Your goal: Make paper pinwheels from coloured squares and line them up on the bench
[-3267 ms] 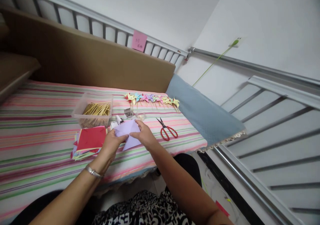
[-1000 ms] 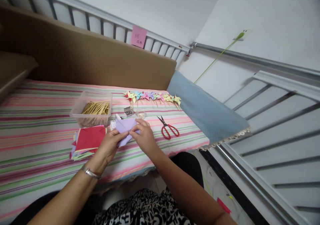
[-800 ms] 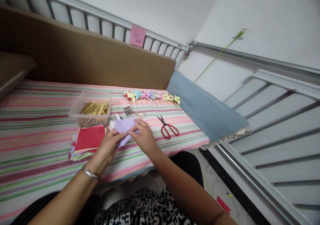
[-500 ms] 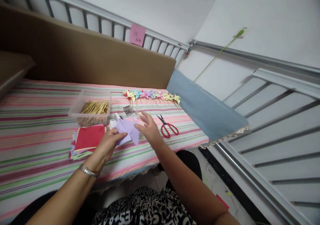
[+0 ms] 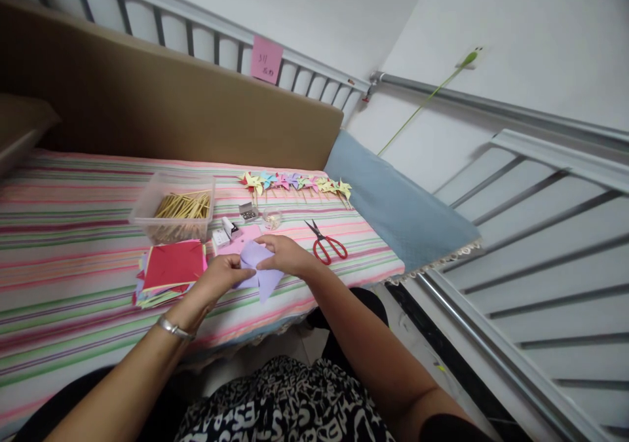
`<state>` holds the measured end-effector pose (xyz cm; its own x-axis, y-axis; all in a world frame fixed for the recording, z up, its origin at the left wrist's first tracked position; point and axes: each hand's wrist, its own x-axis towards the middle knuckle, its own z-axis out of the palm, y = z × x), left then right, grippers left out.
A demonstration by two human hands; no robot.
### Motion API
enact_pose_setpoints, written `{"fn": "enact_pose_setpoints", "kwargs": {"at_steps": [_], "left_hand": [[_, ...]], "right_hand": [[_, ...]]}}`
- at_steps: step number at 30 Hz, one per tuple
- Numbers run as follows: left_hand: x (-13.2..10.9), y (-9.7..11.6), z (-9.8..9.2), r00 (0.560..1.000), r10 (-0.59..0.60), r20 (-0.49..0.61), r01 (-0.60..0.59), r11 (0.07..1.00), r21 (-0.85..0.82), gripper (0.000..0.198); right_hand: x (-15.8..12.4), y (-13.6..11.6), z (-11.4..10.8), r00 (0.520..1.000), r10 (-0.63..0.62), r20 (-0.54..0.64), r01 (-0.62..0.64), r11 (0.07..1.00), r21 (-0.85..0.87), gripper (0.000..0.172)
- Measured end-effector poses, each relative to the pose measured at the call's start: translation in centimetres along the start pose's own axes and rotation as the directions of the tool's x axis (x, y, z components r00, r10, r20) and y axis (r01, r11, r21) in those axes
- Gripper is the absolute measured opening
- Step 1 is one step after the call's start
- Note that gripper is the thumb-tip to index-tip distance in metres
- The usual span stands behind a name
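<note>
A lilac paper sheet (image 5: 259,266), partly folded, is held low over the striped cloth (image 5: 73,245). My left hand (image 5: 222,278) pinches its left edge, a silver bracelet on that wrist. Fingers of my right hand (image 5: 284,256) are closed on the sheet's top right part. A stack of coloured paper squares (image 5: 171,268) with a red one on top lies just left of my left hand. Red-handled scissors (image 5: 327,243) lie to the right of my right hand.
A clear tub of wooden sticks (image 5: 174,213) stands behind the paper stack. A row of finished paper pinwheels (image 5: 295,183) lies at the back, with a small staple box (image 5: 248,213) and a white stapler (image 5: 228,227) nearer. A blue cushion (image 5: 393,206) is at the right, metal rails beyond.
My right hand let go of the lilac sheet and reached toward the scissors half a second ago; now it is back on the sheet, which sits lower and nearer me.
</note>
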<state>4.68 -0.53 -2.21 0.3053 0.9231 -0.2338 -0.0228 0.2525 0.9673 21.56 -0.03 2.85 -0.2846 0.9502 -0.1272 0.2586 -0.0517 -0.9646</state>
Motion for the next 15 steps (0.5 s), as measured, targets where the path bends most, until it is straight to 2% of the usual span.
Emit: {"fn": "enact_pose_setpoints", "kwargs": {"at_steps": [8,11,15], "left_hand": [[-0.07,-0.07,-0.09,0.998,0.030,0.063,-0.031,0.999,0.018,0.020],[-0.11,0.05,-0.02,0.998,0.019,0.065,-0.021,0.999,0.026,0.019],[-0.16,0.05,0.10,0.998,0.034,0.056,-0.036,0.999,0.031,0.019]], "right_hand": [[-0.21,-0.39,-0.17,0.995,0.077,0.062,-0.084,0.989,0.118,0.049],[-0.27,-0.28,-0.16,0.997,0.059,0.049,-0.060,0.998,0.006,0.048],[-0.24,-0.39,0.14,0.999,-0.034,0.001,0.033,0.962,-0.270,0.047]]}}
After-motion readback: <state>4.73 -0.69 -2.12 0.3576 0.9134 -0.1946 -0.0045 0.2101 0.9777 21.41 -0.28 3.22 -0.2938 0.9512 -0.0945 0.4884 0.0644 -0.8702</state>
